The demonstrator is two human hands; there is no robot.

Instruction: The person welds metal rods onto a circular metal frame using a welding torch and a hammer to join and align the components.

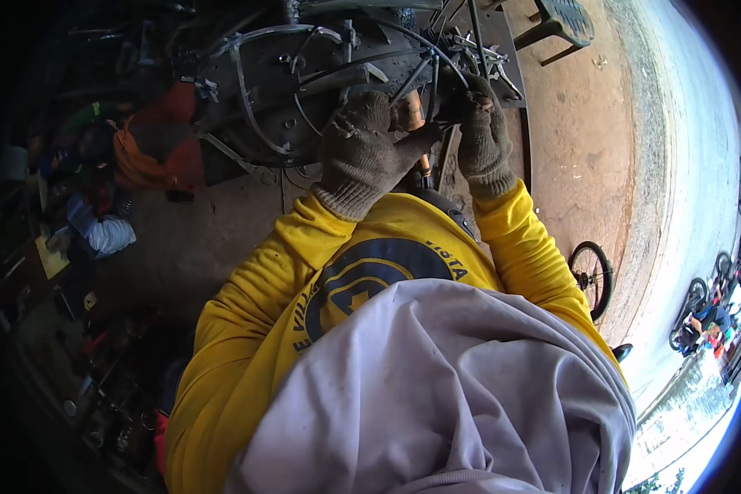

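We worked with both hands in worn, grey-brown knit gloves, our yellow sleeves (pixel 247 329) coming up from the lower edge and a pale grey cloth (pixel 436 395) bunched over our front. Our left hand (pixel 362 152) was curled shut around a tool with a wooden handle (pixel 409 114), the orange-brown wood showing just past the gloved fingers (pixel 369 111) and a darker shaft running down below the palm. Our right hand (pixel 482 136) was just beside it, its fingers closed on thin metal rods (pixel 433 78) of a bicycle wheel (pixel 259 99); exactly which rod they pinched we could not tell, since the glove hid the fingertips. The wheel lay tilted in front of us over a dark, grimy work surface (pixel 305 82), its curved rim arcing to the left and its spokes crossing under our hands, so the handle sat right in the middle of the spokes, between the two gloves. More tools and metal parts (pixel 490 53) lay scattered at the far edge of that surface, too tangled to name singly. To our left the floor was crowded with an orange cloth (pixel 152 152), bags and dim clutter. To our right the reddish ground (pixel 576 140) ran out to a pale road, with a dark stool (pixel 564 20) above, another wheel (pixel 591 276) standing near our right elbow, and parked motorbikes (pixel 708 313) far off at the roadside.
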